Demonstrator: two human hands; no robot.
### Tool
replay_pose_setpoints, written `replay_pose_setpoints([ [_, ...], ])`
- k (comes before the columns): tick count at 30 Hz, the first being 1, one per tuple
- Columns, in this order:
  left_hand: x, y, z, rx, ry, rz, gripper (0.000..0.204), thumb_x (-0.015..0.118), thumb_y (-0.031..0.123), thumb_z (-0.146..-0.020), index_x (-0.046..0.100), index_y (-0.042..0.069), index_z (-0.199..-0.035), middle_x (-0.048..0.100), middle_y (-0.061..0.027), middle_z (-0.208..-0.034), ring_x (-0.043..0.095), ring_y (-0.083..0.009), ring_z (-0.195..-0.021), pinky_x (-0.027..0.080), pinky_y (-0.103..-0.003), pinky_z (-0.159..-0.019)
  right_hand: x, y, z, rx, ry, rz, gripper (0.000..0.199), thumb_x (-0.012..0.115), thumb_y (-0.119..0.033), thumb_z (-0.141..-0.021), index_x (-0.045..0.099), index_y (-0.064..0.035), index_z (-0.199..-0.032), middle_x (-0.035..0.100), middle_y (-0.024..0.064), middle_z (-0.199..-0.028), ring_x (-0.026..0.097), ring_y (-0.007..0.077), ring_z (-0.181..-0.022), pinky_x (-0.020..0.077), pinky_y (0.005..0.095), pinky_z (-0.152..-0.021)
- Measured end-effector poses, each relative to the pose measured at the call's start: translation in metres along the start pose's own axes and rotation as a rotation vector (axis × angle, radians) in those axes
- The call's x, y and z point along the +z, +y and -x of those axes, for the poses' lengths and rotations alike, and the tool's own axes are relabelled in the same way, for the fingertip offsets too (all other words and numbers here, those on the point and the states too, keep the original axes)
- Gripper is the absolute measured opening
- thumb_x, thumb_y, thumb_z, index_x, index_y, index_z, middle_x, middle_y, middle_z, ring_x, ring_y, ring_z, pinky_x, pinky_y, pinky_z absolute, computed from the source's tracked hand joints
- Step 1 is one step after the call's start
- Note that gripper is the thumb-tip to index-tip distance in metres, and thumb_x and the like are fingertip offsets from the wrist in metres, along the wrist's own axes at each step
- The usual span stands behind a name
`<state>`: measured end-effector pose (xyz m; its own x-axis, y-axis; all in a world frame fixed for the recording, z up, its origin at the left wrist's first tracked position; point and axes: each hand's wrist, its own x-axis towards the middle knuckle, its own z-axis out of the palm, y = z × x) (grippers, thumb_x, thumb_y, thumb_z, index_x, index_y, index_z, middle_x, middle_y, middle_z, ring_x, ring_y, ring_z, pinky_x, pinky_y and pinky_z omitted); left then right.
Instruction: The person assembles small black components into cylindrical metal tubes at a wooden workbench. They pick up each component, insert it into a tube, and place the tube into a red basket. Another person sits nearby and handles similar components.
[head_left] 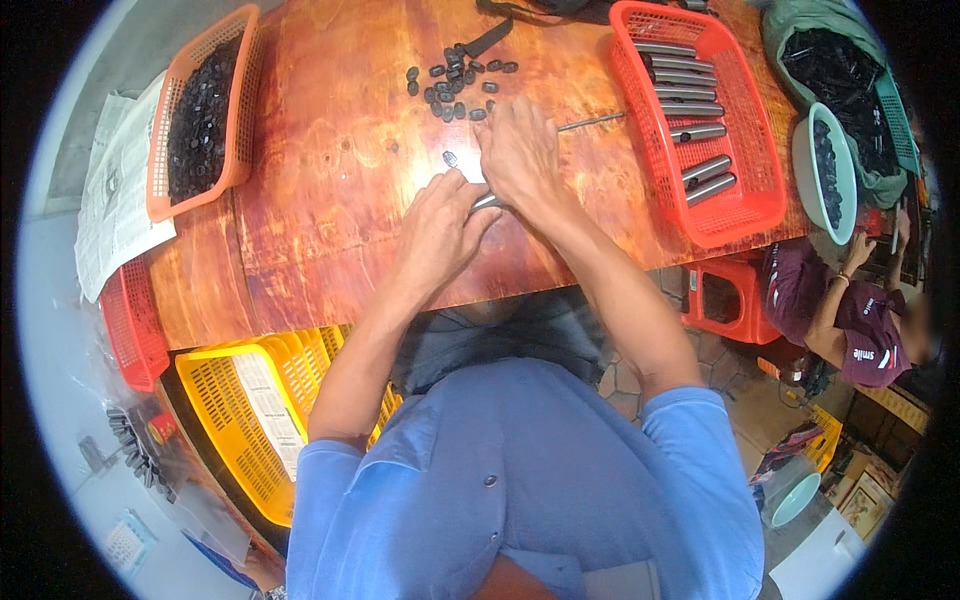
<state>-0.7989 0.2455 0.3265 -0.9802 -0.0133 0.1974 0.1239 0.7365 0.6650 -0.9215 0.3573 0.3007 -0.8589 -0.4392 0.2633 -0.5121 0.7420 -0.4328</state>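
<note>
Both hands, left [440, 225] and right [520, 160], closed on grey tube [487, 202] mid-bench [330, 150]; black caps [455, 85] heaped within reach.

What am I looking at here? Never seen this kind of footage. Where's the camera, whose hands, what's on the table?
There is one picture, from a fisheye camera worn on a person's head, looking down; that is why edges bend. No machine: two bare hands over a wooden table. The left hand and right hand meet on a small grey metal tube; the grip is mostly hidden. Beyond them lie loose black caps and a thin rod. A red basket on the right holds more tubes; an orange basket on the left holds black caps. Another person sits at the right.
</note>
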Motion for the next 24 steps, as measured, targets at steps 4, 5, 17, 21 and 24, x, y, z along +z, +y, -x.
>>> replay_pose_setpoints([
  [4, -0.001, 0.002, 0.001, 0.004, -0.029, -0.020, 0.025, 0.077, 0.018, -0.085, 0.072, 0.000, -0.102, 0.058, -0.0148, -0.091, 0.059, -0.0342, -0.090, 0.049, -0.045, -0.080, 0.001, 0.000, 0.003, 0.007, 0.019, -0.026, 0.023, 0.065, -0.023, -0.095, 0.062, -0.0007, -0.101, 0.059, 0.0186, -0.104, 0.056, 0.0374, -0.103, 0.0404, 0.0502, -0.085],
  [5, 0.000, 0.002, 0.001, 0.023, -0.015, -0.018, 0.026, 0.077, 0.018, -0.085, 0.071, 0.000, -0.103, 0.057, -0.0147, -0.091, 0.058, -0.0335, -0.088, 0.049, -0.044, -0.078, 0.002, 0.001, 0.004, 0.008, 0.033, -0.023, 0.022, 0.065, -0.022, -0.096, 0.062, -0.0008, -0.101, 0.058, 0.0186, -0.103, 0.056, 0.0373, -0.102, 0.0402, 0.0501, -0.085],
  [17, 0.004, 0.001, 0.002, 0.105, 0.008, -0.163, 0.033, 0.077, 0.018, -0.084, 0.068, 0.001, -0.111, 0.057, -0.0137, -0.091, 0.057, -0.0325, -0.087, 0.048, -0.044, -0.076, 0.001, 0.004, 0.001, 0.005, 0.072, -0.080, 0.021, 0.065, -0.022, -0.095, 0.062, -0.0012, -0.100, 0.059, 0.0187, -0.102, 0.056, 0.0377, -0.101, 0.0400, 0.0500, -0.086],
  [21, 0.002, 0.003, 0.000, 0.098, -0.012, -0.170, 0.032, 0.077, 0.017, -0.085, 0.068, 0.001, -0.111, 0.057, -0.0134, -0.091, 0.057, -0.0323, -0.087, 0.048, -0.044, -0.076, 0.002, 0.004, 0.000, 0.007, 0.060, -0.056, 0.022, 0.065, -0.022, -0.095, 0.062, -0.0010, -0.101, 0.059, 0.0188, -0.102, 0.056, 0.0374, -0.101, 0.0401, 0.0498, -0.086],
  [24, 0.005, 0.007, 0.007, 0.120, -0.002, -0.219, 0.031, 0.076, 0.017, -0.085, 0.067, 0.000, -0.110, 0.055, -0.0123, -0.089, 0.057, -0.0306, -0.085, 0.047, -0.043, -0.073, -0.003, 0.001, 0.007, 0.002, 0.057, -0.077, 0.021, 0.065, -0.021, -0.095, 0.062, -0.0011, -0.101, 0.059, 0.0186, -0.102, 0.056, 0.0374, -0.101, 0.0400, 0.0499, -0.086],
])
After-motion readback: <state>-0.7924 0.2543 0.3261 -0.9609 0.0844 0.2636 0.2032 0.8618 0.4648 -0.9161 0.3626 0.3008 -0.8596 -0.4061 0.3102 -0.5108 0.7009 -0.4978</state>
